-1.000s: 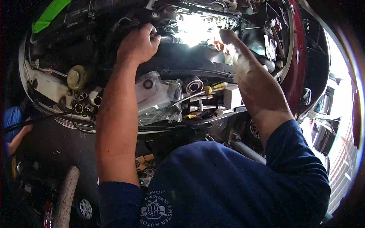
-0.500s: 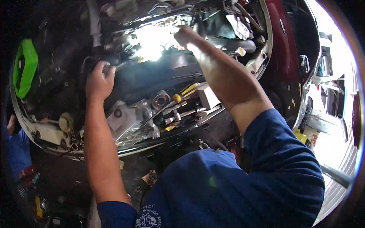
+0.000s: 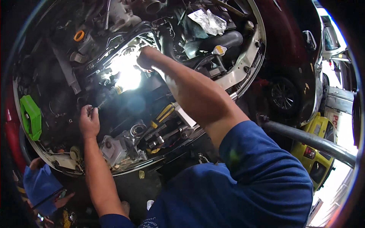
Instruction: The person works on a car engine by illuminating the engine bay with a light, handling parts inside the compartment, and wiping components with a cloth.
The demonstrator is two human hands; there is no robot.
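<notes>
Two bare hands reach over the front edge of the engine bay (image 3: 243, 79) as I watch from far off. The right hand (image 3: 147, 59) is the nearer one to the bright light (image 3: 128, 78). It is just beside it, on the side toward the bay's right edge. Its fingers look bent in, but the glow hides the tips, so I can't tell what it is grasping, if anything.

The bright light sits near the middle of the bay. From the right hand, it lies toward the front left corner. Lit engine parts (image 3: 131, 52) are next to it, on the side away from the front edge. A ribbed black hose (image 3: 133, 35) runs on a slant past these parts, with its long way going down toward the left edge.

The left hand (image 3: 90, 123) is well apart from the light and closer to the front left corner. From there, the light lies up and to the right. Its thumb and finger curl by a small dark thing (image 3: 91, 110); I can't tell if they pinch it.

A yellow and black screwdriver (image 3: 166, 113) and a metal ring (image 3: 135, 131) lie near the front edge.
</notes>
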